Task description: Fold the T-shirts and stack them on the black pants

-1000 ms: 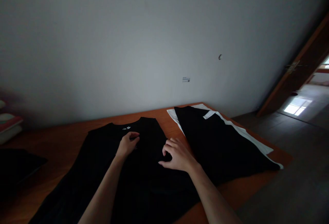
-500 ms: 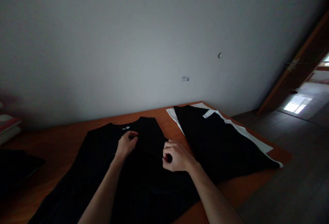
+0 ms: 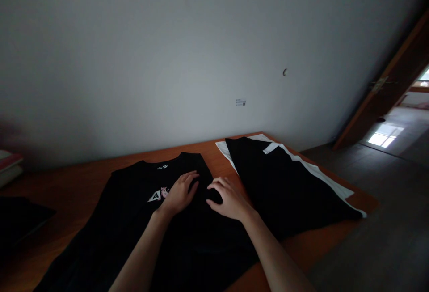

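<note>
A black shirt [image 3: 134, 220] lies spread on the orange-brown table [image 3: 77, 182], its neckline toward the wall. Beside my left hand, a white and pink print with a letter A [image 3: 157, 194] shows on the chest. My left hand [image 3: 182, 191] rests on or just over the upper chest, fingers apart and holding nothing. Near the shirt's right edge is my right hand [image 3: 228, 198], its thumb and fingers parted around bare air. Whether either palm touches the cloth is hard to tell.
To the right, a black garment [image 3: 281, 189] lies over white cloth [image 3: 343, 190]. Dark cloth [image 3: 23, 216] and stacked books or similar items [image 3: 10, 167] are at the far left. A grey wall [image 3: 167, 59] stands behind; a wooden door [image 3: 378, 86] is at the right.
My left hand has moved right and its fingers have opened, uncovering the chest print. My right hand has opened from a closed pinch, staying in nearly the same place.
</note>
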{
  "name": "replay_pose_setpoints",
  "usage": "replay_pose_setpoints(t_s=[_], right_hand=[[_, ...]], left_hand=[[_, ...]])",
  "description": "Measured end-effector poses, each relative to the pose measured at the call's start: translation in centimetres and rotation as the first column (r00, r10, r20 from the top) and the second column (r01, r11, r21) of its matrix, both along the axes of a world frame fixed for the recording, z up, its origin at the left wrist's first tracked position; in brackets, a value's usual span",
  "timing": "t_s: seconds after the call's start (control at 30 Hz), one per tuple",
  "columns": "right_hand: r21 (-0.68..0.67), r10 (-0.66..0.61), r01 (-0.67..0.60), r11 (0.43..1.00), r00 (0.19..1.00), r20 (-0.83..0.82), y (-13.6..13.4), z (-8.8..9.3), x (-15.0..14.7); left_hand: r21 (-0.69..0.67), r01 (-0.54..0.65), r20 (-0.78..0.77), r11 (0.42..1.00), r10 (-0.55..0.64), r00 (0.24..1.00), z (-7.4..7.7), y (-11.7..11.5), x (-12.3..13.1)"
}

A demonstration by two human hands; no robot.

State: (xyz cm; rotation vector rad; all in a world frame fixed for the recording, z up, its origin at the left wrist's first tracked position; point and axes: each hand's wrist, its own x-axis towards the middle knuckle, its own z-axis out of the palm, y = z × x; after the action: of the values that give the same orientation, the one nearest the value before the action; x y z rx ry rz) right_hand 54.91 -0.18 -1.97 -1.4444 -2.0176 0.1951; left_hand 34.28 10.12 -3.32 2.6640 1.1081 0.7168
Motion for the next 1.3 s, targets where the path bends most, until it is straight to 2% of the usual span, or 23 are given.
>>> replay_pose_setpoints(t_s=[0.07,0.13,0.3,0.5,0.67,0.83,0.97,1.17,1.3], right_hand=[[-0.045,0.025,-0.025,0.999,1.0,0.0,0.1,0.0,0.0],[-0.095,0.03,-0.03,0.995,1.0,0.0,0.2,0.0,0.0],[-0.169,0.012,-0.016,0.985,1.0,-0.027,0.4,0.2,0.1],[-0.193,-0.011,0.003,0.981,0.999,-0.042,0.3,0.1,0.1],[-0.214,-0.015,0.001,0.977,0.998,-0.066,0.5,-0.2,0.2],[-0.231,-0.037,0.018,0.973,0.996,-0.077,0.4,-0.1,0.2],[-0.228,-0.046,0.026,0.973,0.995,-0.084,0.5,-0.1,0.2],[-0.22,-0.055,0.037,0.975,0.996,-0.077,0.6,-0.3,0.3],[-0.21,-0.054,0.043,0.977,0.998,-0.045,0.6,-0.4,0.1]], left_hand=[[-0.006,0.043,-0.069,0.999,-0.044,0.997,-0.7,-0.7,0.6],[-0.013,0.038,-0.137,0.999,-0.04,0.99,-1.4,-1.3,1.1],[-0.005,-0.075,-0.258,0.997,0.071,0.964,-1.8,-1.7,3.3],[-0.013,-0.152,-0.336,0.988,0.139,0.931,-1.4,1.8,6.9],[-0.032,-0.248,-0.368,0.968,0.22,0.904,-1.7,5.0,7.5],[-0.054,-0.387,-0.365,0.921,0.342,0.866,-1.6,6.0,7.9],[-0.047,-0.47,-0.347,0.882,0.427,0.835,-1.2,5.6,8.3],[0.019,-0.369,-0.323,0.929,0.355,0.877,0.2,2.9,7.0],[-0.016,-0.351,-0.354,0.936,0.323,0.878,0.4,1.0,5.9]])
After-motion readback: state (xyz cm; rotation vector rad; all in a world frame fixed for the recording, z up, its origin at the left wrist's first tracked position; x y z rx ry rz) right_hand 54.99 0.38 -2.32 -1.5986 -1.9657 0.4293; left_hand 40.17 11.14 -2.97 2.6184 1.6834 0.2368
